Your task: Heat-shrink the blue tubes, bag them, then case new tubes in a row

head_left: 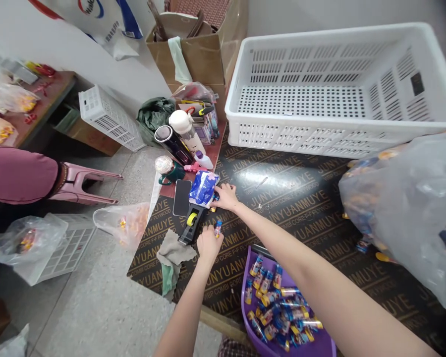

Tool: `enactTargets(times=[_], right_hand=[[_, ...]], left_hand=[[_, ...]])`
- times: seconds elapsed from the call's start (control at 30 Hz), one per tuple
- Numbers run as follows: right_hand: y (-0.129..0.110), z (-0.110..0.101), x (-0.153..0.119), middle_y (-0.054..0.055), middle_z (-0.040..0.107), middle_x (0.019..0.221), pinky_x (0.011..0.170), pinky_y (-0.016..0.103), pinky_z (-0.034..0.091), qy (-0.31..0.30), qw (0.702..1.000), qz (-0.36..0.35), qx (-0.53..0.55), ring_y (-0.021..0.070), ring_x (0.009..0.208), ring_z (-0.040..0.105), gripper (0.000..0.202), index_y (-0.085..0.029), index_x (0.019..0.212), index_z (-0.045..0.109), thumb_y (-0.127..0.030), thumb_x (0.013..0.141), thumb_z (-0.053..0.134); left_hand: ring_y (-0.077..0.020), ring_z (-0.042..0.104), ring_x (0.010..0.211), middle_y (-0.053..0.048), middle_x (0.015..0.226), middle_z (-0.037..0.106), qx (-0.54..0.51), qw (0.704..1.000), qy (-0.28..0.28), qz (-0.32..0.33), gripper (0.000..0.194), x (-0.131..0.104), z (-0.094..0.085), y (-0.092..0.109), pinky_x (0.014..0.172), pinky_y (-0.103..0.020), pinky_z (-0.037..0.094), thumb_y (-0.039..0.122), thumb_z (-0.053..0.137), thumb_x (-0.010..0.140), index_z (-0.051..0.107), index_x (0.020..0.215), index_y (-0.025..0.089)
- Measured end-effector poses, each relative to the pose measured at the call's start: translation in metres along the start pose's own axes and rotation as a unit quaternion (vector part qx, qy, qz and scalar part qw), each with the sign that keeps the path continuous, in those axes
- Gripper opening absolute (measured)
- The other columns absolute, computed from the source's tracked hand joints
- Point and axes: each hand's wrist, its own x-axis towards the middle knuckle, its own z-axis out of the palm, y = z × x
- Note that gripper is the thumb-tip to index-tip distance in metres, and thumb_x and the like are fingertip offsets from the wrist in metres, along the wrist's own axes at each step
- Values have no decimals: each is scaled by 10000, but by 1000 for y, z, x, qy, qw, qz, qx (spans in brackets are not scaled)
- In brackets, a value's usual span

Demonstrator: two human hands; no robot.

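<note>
My left hand (208,244) is closed round a small clear tube with a blue cap (218,228), beside a black tape dispenser with a yellow roll (192,219). Farther up the table, the fingers of my right hand (226,196) close on a similar blue-and-yellow tube (214,202), partly hidden by them. That hand is right against a blue flowered packet (203,187), which lies at the top of the dispenser. Between my forearms, nearer me, a purple scoop-shaped tray (246,297) holds many such tubes (278,307).
Left of the packet lie a phone (182,197) and a grey cloth (174,250). Bottles and a green mug (173,173) crowd the table's far left corner. A white crate (305,134) stands behind, a filled plastic bag (405,208) at right. A person's sleeve (20,171) shows at left.
</note>
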Motion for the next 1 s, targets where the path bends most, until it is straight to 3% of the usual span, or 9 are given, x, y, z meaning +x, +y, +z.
enactTargets(times=[0.27, 0.43, 0.53, 0.67, 0.73, 0.8, 0.87, 0.93, 1.0], right_hand=[[13, -14, -24, 75, 464, 1205, 905, 415, 245, -26, 992, -121, 7, 252, 1071, 378, 421, -262, 1135, 538, -378, 739, 622], [23, -15, -41, 70, 483, 1195, 941, 411, 217, -21, 985, -171, 1, 244, 1119, 354, 294, -256, 1037, 592, -336, 758, 641], [50, -22, -68, 72, 505, 1135, 927, 397, 238, 7, 992, -127, -2, 234, 1088, 375, 214, -249, 1019, 596, -269, 806, 588], [93, -36, -133, 120, 484, 1112, 888, 437, 270, 79, 997, 10, -4, 270, 1062, 376, 243, -211, 1073, 576, -264, 841, 526], [105, -36, -173, 128, 481, 1078, 863, 442, 298, 114, 990, 81, 3, 279, 1039, 389, 240, -196, 1060, 585, -259, 837, 523], [108, -31, -212, 124, 481, 1048, 845, 432, 329, 142, 980, 136, 19, 275, 1013, 409, 227, -187, 1029, 604, -235, 816, 542], [106, -23, -244, 114, 483, 1032, 840, 415, 358, 161, 971, 173, 42, 262, 993, 431, 226, -187, 1007, 620, -198, 789, 563], [101, -17, -267, 95, 491, 1013, 847, 399, 380, 174, 963, 196, 67, 246, 977, 451, 230, -201, 981, 638, -161, 763, 575], [97, -15, -283, 79, 499, 992, 857, 395, 393, 184, 955, 215, 91, 237, 966, 471, 236, -213, 953, 654, -138, 743, 579]], left_hand=[[-194, 608, 780, -68, 839, 643, -78, 997, -14, 5, 142, -14, 9, -16, 644, -258, 370, 279, 530, 759, 552, 865, 186], [-165, 583, 776, -44, 817, 623, -180, 982, 42, 37, 133, -31, 2, -5, 709, -252, 389, 290, 530, 768, 578, 823, 180], [-156, 569, 794, -31, 844, 603, -221, 966, 43, 124, 160, -63, -2, 21, 730, -251, 403, 313, 490, 796, 566, 866, 191], [-163, 572, 821, -34, 883, 594, -175, 937, -98, 287, 171, -123, 12, 61, 739, -265, 427, 281, 472, 796, 572, 912, 207], [-210, 561, 922, -64, 956, 596, -126, 916, -147, 352, 218, -149, 21, 72, 809, -320, 428, 316, 535, 749, 587, 927, 201], [-277, 501, 1064, -100, 1084, 571, -103, 910, -129, 379, 344, -166, 27, 71, 930, -417, 372, 388, 620, 673, 600, 957, 195], [-315, 433, 1158, -127, 1207, 512, -116, 936, -58, 328, 462, -173, 30, 61, 1002, -486, 294, 423, 634, 653, 584, 1051, 194], [-304, 438, 1170, -157, 1249, 480, -158, 966, -2, 206, 516, -172, 33, 46, 996, -479, 316, 386, 583, 701, 520, 1164, 168], [-283, 537, 1063, -176, 1143, 553, -222, 971, -39, 82, 529, -170, 40, 31, 904, -431, 422, 338, 565, 702, 496, 1178, 118]])
